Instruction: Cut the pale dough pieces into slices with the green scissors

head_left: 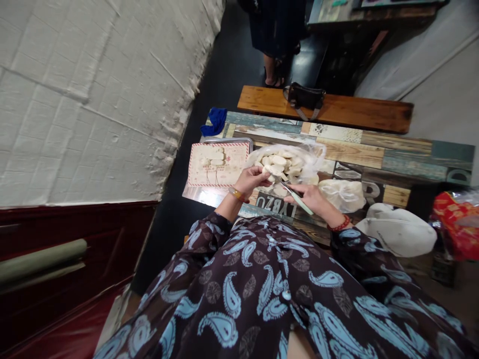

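Note:
My left hand (253,180) is closed on a pale, off-white slice (267,173), pinched between the fingertips. In my right hand (310,198) is a small knife-like tool (300,200) with a pale green handle and a short dark metal blade; its tip points toward the slice. Just beyond both hands lies an open clear plastic bag (316,155) heaped with similar pale slices (293,164); their exact kind is unclear. Left of the bag, a few pale pieces (216,155) lie on a cream sheet with a red striped border (196,172).
A knotted plastic bag (342,194), a white cap (398,229) and a red packet (454,219) sit on the right. A blue cloth (215,121) lies at the table's far left corner. Beyond are a wooden bench (355,109) with a black handbag (307,95) and a standing person (277,30).

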Available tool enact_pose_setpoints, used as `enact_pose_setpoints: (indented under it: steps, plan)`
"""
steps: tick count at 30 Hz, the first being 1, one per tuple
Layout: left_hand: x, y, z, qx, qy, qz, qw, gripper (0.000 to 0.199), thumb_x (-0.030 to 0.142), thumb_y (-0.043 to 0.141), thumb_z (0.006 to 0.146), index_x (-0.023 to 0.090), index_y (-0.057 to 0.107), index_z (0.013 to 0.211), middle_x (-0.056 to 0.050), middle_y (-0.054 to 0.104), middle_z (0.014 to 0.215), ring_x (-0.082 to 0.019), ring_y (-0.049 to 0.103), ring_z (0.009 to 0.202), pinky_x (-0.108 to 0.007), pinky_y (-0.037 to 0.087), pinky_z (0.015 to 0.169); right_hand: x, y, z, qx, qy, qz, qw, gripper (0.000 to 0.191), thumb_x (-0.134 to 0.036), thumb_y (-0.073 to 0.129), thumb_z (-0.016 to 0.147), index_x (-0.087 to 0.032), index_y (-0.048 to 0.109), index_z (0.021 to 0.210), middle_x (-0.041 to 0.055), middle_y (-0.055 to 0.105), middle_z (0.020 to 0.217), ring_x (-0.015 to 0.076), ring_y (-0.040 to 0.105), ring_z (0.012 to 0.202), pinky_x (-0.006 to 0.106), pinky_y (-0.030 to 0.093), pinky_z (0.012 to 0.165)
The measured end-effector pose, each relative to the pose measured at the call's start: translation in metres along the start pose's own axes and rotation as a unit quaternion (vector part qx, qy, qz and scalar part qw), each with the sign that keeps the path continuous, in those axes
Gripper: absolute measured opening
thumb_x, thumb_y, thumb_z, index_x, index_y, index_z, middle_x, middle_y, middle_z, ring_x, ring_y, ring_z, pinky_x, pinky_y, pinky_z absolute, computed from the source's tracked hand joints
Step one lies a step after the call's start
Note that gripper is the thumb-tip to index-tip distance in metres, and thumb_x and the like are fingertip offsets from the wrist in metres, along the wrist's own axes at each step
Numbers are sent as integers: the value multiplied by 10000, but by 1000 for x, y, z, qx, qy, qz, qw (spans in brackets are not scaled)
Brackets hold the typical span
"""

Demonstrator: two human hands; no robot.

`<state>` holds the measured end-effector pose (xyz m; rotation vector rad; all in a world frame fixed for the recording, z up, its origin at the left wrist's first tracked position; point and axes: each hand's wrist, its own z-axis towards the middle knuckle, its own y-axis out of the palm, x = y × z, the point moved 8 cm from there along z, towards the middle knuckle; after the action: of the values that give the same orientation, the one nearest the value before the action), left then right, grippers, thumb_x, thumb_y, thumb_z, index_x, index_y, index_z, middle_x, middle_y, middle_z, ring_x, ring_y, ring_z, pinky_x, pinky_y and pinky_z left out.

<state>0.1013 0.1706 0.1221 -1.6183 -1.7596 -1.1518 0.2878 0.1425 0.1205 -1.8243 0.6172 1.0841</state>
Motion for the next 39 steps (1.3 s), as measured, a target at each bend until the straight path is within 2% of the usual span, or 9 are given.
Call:
enact_pose_setpoints:
  steps: [6,14,18,27,34,39]
  plan:
    - [-5,-4,-1,26,-1,-28,999,500,468,889,582,134,585,797,11,663,683,-132,688,653,-285,571,675,5,4,-3,24,10,-9,1000,456,-419,767,766,-211,751,1172,95,749,1169,333,715,1058,464,556,961]
    - [-8,-4,2,6,-8,16,1000,511,502,885,573,116,635,794,-12,676,664,-127,671,589,-288,568,670,5,12,3,-19,24,-12,999,606,-453,761,754,-143,688,1269,125,756,1125,319,713,1026,444,544,956]
    - [-8,-4,4,-6,-24,17,1000,479,475,894,578,117,635,766,-29,690,676,-141,684,601,-298,573,686,3,19,11,-57,32,-1,998,607,-464,734,771,-147,676,1285,108,766,1029,287,718,933,410,557,890]
    - [-5,-11,14,-22,-39,32,999,543,498,914,493,109,615,726,5,669,643,-119,673,580,-277,579,675,4,16,16,-36,12,59,998,539,-512,717,771,-125,757,1146,71,769,882,218,681,743,298,527,674]
    - [-8,-14,24,-43,-54,50,996,517,483,911,513,102,629,721,-9,680,655,-106,658,583,-265,580,667,11,17,17,-15,-1,50,999,487,-522,716,789,-145,784,1089,67,775,848,238,697,739,303,527,655]
    - [-12,-20,30,-46,-69,68,994,482,454,905,543,101,636,731,-10,672,645,-104,652,583,-257,573,656,12,23,18,-19,11,53,998,462,-472,724,799,-167,766,1144,87,784,960,262,719,816,344,559,736]
